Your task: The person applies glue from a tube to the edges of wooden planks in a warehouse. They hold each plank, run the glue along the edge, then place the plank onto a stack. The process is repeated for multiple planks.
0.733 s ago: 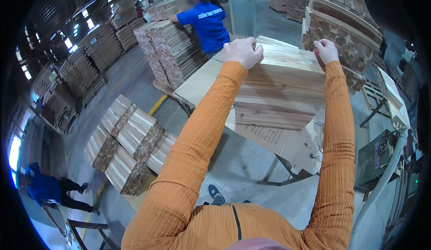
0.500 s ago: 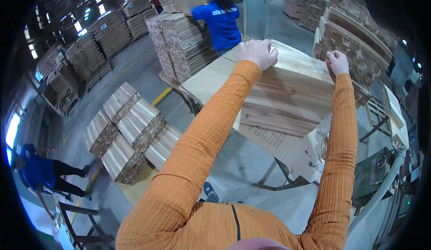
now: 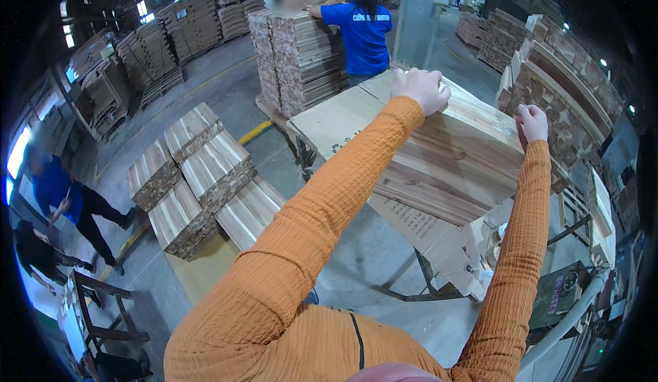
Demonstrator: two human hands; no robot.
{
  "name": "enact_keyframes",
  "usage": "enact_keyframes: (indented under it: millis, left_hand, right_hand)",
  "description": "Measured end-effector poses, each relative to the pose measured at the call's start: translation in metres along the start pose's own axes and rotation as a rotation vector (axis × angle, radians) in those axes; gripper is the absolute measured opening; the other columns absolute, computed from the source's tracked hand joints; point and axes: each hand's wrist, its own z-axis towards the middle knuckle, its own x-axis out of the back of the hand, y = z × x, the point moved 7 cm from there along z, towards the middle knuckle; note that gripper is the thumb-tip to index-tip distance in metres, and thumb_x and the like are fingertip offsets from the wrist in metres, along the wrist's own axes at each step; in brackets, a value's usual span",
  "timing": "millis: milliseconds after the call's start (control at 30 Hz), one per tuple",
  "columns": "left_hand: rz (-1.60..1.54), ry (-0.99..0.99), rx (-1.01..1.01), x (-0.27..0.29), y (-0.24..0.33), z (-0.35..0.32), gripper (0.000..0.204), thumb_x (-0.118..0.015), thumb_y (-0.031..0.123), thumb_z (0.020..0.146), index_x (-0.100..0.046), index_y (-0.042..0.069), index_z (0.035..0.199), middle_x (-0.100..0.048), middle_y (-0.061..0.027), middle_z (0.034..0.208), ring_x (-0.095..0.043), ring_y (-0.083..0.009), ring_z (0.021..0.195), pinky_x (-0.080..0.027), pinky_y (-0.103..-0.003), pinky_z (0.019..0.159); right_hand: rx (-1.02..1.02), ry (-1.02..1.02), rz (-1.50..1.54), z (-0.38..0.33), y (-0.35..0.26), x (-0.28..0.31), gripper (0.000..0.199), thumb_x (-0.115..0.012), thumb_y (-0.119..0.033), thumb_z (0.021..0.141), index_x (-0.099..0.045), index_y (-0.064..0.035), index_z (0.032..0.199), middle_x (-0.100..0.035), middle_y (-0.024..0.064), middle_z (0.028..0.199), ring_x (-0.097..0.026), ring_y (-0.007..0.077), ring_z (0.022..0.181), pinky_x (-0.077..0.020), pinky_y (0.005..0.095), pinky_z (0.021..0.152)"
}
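Note:
A stack of pale and brown wooden boards [image 3: 452, 159] rests on a work table, its streaked long side facing me. Over the top near its left part, my left hand [image 3: 421, 90] is closed, fingers curled down; what they hold, if anything, is hidden. At the stack's right end my right hand [image 3: 532, 121] is closed in a pinch, thumb against fingers. Whatever lies in that pinch is too small to make out. Beneath the boards spreads a printed cardboard sheet [image 3: 415, 221].
Bundled wood blocks [image 3: 205, 169] sit low on the left. A person in a blue shirt [image 3: 363, 29] stands beyond the table, beside a tall board stack [image 3: 298, 56]. Other people [image 3: 62, 186] are at far left. More timber [image 3: 558, 84] rises at right, above a green machine [image 3: 558, 296].
The view has shifted, so most things sit a little differently in it. Both my hands stay at the board stack. At far left, a second person has come into view.

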Motion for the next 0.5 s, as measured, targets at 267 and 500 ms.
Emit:
enact_keyframes:
  millis: [267,500]
  left_hand:
    - [0.009,-0.035,0.012,-0.0003,-0.0006,-0.0016,0.039,-0.048,0.041,0.083,-0.066,0.011,0.099,-0.068,-0.0099,0.093,-0.061,-0.0258,0.095,-0.037,-0.041,0.086]
    - [0.003,-0.079,0.024,0.0021,0.0013,-0.0031,0.039,-0.047,0.04,0.083,-0.066,0.01,0.101,-0.068,-0.0111,0.095,-0.06,-0.0261,0.098,-0.037,-0.043,0.089]
  right_hand:
    - [0.015,-0.013,-0.011,0.0009,0.0015,-0.0029,0.03,-0.061,-0.032,0.084,-0.065,-0.0023,0.084,-0.066,0.0079,0.071,-0.062,0.014,0.066,-0.0471,0.029,0.064]
    - [-0.003,0.002,0.005,-0.0029,-0.0026,-0.0029,0.029,-0.062,-0.03,0.084,-0.064,-0.001,0.084,-0.065,0.0075,0.071,-0.062,0.014,0.065,-0.0488,0.0292,0.062]
